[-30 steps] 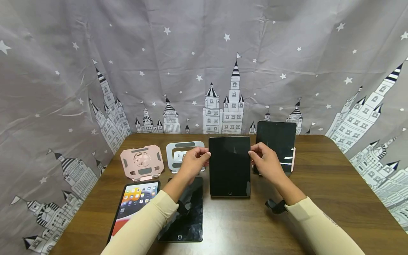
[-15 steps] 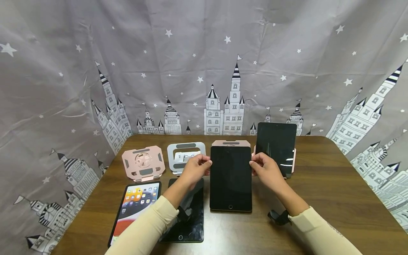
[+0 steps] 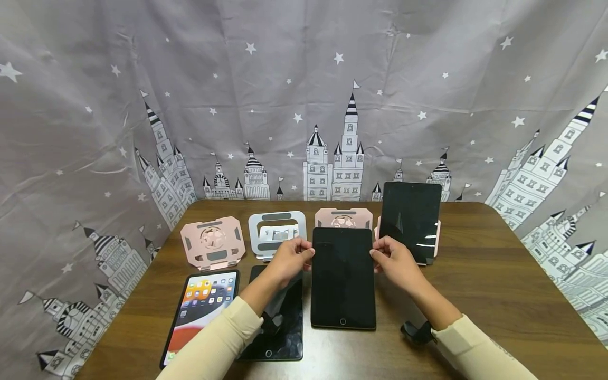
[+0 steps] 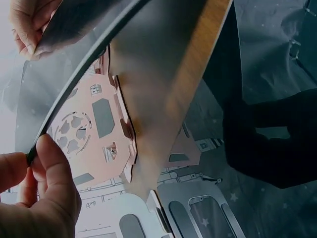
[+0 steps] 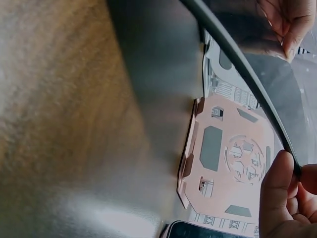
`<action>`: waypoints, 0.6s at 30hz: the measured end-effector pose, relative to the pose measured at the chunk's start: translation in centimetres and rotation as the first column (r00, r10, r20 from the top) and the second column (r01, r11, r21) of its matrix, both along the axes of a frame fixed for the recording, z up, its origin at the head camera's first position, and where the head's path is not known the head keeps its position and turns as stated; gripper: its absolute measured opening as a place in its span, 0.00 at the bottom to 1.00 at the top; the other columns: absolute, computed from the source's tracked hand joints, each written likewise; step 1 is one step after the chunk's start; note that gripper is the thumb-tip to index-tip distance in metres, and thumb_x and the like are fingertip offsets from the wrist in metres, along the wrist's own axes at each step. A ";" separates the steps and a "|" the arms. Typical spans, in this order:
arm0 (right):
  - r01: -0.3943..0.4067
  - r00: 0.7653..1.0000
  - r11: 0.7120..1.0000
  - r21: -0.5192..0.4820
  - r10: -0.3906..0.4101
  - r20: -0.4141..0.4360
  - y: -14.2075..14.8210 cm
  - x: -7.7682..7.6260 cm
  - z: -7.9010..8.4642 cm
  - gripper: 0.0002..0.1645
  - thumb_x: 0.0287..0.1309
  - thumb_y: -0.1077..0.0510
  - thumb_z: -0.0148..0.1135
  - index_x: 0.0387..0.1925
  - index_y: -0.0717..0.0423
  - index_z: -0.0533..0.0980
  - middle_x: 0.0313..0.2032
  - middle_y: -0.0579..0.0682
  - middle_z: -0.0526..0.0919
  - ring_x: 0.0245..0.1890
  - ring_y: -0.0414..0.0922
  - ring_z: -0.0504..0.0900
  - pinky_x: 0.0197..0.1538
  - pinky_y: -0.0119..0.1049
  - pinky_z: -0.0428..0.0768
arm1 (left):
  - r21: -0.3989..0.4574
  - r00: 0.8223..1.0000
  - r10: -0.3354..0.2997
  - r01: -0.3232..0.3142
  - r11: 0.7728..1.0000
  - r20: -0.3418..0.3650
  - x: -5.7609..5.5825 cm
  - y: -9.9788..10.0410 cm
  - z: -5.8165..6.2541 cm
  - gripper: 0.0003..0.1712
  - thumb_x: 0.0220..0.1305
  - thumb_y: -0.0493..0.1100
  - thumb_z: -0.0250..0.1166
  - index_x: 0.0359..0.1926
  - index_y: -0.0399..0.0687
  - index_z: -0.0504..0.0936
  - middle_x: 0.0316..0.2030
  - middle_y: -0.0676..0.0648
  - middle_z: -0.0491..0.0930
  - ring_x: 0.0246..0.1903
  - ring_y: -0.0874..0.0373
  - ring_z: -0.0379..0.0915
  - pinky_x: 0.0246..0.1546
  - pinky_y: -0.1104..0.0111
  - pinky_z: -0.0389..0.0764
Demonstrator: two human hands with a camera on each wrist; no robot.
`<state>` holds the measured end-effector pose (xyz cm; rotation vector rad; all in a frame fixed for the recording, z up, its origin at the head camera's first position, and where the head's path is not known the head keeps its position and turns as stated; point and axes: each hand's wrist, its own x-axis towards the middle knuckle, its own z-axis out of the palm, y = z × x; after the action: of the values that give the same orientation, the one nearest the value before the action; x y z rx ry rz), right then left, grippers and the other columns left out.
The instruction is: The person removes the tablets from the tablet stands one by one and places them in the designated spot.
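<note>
A black tablet (image 3: 343,285) is held up over the table by both hands, screen facing me and home button at the bottom. My left hand (image 3: 291,259) pinches its left edge between thumb and fingers, while the right hand (image 3: 396,261) pinches the opposite edge. Behind its top edge stands a pink tablet stand (image 3: 344,213) with a round cut-out and grey pads. In the right wrist view this pink stand (image 5: 213,148) appears whole apart from the side overlapped by the hand, with a gap between it and the tablet.
Left of centre are another pink stand (image 3: 192,240) and a white stand (image 3: 254,232). A tablet with a lit screen (image 3: 209,301) and a dark tablet (image 3: 290,338) lie before them. One more tablet (image 3: 410,216) leans on a stand at right. A grey curtain (image 3: 266,79) hangs behind the table.
Both hands have brought the tablet down and toward me, away from the pink stand. The stand's upper part, hidden a second ago, now shows behind it.
</note>
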<state>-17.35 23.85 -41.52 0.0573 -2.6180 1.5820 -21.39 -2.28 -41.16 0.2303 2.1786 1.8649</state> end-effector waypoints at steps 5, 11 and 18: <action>-0.007 0.999 1.000 -0.025 0.008 0.031 -0.1 0.2 -0.3 0.05 0.66 0.68 0.57 0.41 0.68 0.73 0.27 0.54 0.77 0.24 0.47 0.79 0.32 0.45 0.85 | -0.008 0.999 -0.043 0.043 0.999 0.025 0.2 -0.3 -0.3 0.04 0.70 0.30 0.57 0.43 0.30 0.74 0.31 0.45 0.75 0.28 0.56 0.74 0.32 0.62 0.84; -0.034 0.996 0.997 -0.074 0.039 0.074 0.0 0.8 -1.1 0.06 0.66 0.68 0.58 0.41 0.69 0.73 0.27 0.55 0.78 0.24 0.46 0.79 0.29 0.40 0.85 | -0.029 0.993 -0.085 0.087 0.996 0.081 0.5 -0.7 -0.6 0.04 0.70 0.30 0.56 0.43 0.31 0.73 0.32 0.44 0.75 0.28 0.56 0.74 0.30 0.64 0.84; -0.061 0.989 0.994 -0.088 0.072 0.132 -0.1 1.1 -1.8 0.05 0.66 0.67 0.58 0.40 0.68 0.72 0.24 0.53 0.77 0.22 0.47 0.79 0.26 0.38 0.83 | -0.059 0.983 -0.111 0.121 0.991 0.144 0.7 -1.0 -1.2 0.03 0.70 0.30 0.56 0.42 0.33 0.72 0.31 0.44 0.73 0.28 0.56 0.73 0.28 0.67 0.84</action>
<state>-16.21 23.77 -43.36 0.0330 -2.6717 1.7766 -20.69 -3.33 -42.41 0.2017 2.0832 1.6893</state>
